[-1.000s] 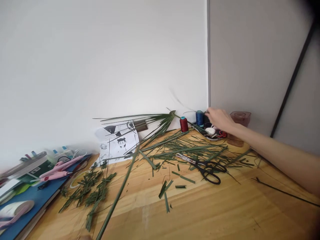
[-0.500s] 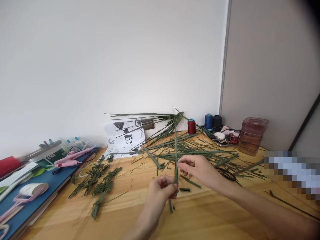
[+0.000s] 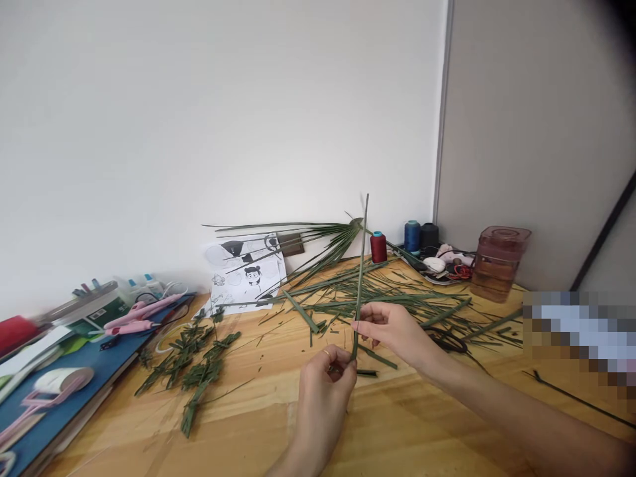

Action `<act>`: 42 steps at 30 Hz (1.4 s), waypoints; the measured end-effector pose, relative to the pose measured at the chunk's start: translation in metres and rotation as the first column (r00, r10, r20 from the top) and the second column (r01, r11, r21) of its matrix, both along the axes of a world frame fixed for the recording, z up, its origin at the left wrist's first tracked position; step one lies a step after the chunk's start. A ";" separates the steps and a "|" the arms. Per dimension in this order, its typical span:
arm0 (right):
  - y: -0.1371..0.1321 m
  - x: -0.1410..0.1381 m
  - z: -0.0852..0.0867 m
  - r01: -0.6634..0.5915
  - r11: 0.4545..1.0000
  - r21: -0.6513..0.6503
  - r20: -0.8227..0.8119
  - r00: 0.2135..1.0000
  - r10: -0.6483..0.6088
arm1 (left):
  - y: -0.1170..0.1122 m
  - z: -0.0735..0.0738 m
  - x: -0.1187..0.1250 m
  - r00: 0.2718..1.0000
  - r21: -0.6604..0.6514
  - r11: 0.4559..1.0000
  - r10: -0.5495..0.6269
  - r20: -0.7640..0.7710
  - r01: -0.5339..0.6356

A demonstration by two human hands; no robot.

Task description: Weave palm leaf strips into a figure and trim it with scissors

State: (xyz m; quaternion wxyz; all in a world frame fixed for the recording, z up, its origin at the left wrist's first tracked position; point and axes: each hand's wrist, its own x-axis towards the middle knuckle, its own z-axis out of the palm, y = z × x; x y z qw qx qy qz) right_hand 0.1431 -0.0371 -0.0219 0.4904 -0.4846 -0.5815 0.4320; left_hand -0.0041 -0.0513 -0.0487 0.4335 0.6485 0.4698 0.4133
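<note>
A long green palm leaf strip (image 3: 362, 265) stands nearly upright above the wooden table (image 3: 427, 424). My left hand (image 3: 325, 387) pinches its lower end, fingers closed. My right hand (image 3: 392, 331) pinches the same strip a little higher, with thumb and fingertips pressed together. Behind the hands lies a heap of cut green leaf strips (image 3: 397, 298) and a fan-shaped palm frond (image 3: 318, 242). Black scissors (image 3: 450, 343) lie partly hidden behind my right wrist.
Thread spools, red (image 3: 378, 247), blue (image 3: 412, 236) and black (image 3: 428, 236), stand by the wall corner beside a tray of small items (image 3: 447, 265) and a brown plastic box (image 3: 499, 264). Folded leaf pieces (image 3: 199, 368), a printed drawing (image 3: 243, 275) and a blue board with pink tools (image 3: 74, 377) lie left.
My right hand came back from the spools at the far corner and joined the left on the strip. The strip has since been raised more upright, its tip higher.
</note>
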 end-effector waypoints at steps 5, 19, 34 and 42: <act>-0.001 0.001 0.002 -0.023 0.999 -0.026 -0.005 1.000 0.023 | 0.000 -0.006 -0.001 1.000 0.009 1.000 0.001 -0.023 -0.001; 0.002 0.002 0.001 0.097 0.995 0.039 0.005 0.995 -0.097 | -0.004 -0.001 0.005 1.000 -0.075 0.997 0.026 0.012 -0.025; 0.013 0.017 0.006 -0.049 0.998 0.038 -0.160 0.986 0.054 | -0.004 0.005 0.005 0.956 -0.204 0.964 -0.114 0.271 0.173; 0.006 0.010 0.010 -0.220 0.974 -0.044 -0.231 0.951 0.205 | 0.018 0.033 0.011 0.853 -0.156 0.963 -0.111 0.509 0.219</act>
